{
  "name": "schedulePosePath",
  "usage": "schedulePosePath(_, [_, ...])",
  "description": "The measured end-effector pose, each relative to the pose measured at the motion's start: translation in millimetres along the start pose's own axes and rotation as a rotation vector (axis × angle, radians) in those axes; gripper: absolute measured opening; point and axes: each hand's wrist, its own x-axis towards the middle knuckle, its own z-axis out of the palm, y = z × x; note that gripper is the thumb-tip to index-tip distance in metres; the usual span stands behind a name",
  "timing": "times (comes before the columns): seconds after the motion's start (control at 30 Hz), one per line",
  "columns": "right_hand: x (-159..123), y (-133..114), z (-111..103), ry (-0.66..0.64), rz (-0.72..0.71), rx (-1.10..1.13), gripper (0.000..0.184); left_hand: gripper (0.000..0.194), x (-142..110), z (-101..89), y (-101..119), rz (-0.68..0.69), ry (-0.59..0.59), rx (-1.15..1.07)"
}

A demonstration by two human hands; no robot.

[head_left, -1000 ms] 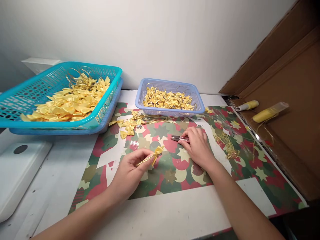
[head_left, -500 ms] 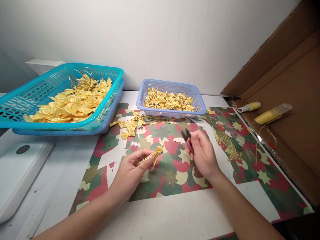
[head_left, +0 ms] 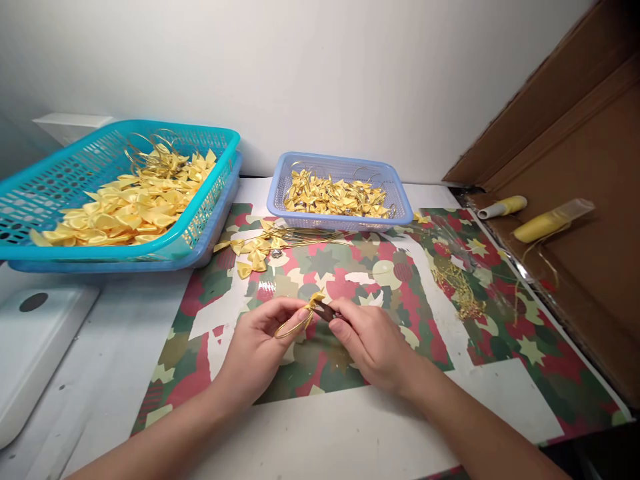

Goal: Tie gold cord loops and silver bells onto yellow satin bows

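Between the thumb and fingers of my left hand (head_left: 267,337) is a yellow ribbon bow (head_left: 317,298) with a looped gold cord (head_left: 294,329) hanging from it. My right hand (head_left: 373,340) is closed round small dark thread snips (head_left: 326,311). The snips' tips meet the bow's right side; whether the blades are closed there cannot be made out. Both hands are close together above the patterned sheet (head_left: 330,370). Beyond them lie several loose yellow bows (head_left: 256,252) with gold cords (head_left: 310,235).
At the left, a turquoise basket (head_left: 100,252) full of yellow bows sits on a blue one. A smaller blue basket (head_left: 340,160) of corded bows stands at the back. Cord scraps (head_left: 463,293) lie right, near two yellow-wound tubes (head_left: 553,220) and cardboard (head_left: 575,167). A white device (head_left: 45,347) sits left.
My right hand has moved left and brought the snips against the bow. In my left hand the bow stays held, and its cord loop now hangs more open. The view has shifted slightly.
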Motion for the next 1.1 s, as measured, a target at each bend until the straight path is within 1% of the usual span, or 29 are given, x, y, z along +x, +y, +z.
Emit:
schedulePosePath(0.17, [1.0, 1.6, 3.1, 0.052, -0.007, -0.071, 0.030, 0.018, -0.8, -0.1, 0.0, 0.006, 0.015, 0.020])
schedulePosePath(0.47, [1.9, 1.2, 6.4, 0.122, -0.022, -0.194, 0.030, 0.015, -0.6, 1.9, 4.7, 0.001, 0.025, 0.048])
schedulePosePath(0.83, [2.0, 0.8, 5.1, 0.094, 0.009, -0.086, 0.029, 0.019, 0.5, 0.7, 3.2, -0.007, -0.018, 0.042])
schedulePosePath(1.1, [2.6, 0.9, 6.3, 0.100, 0.016, -0.088, 0.029, 0.018, 0.4, 0.1, 1.8, -0.024, -0.035, 0.012])
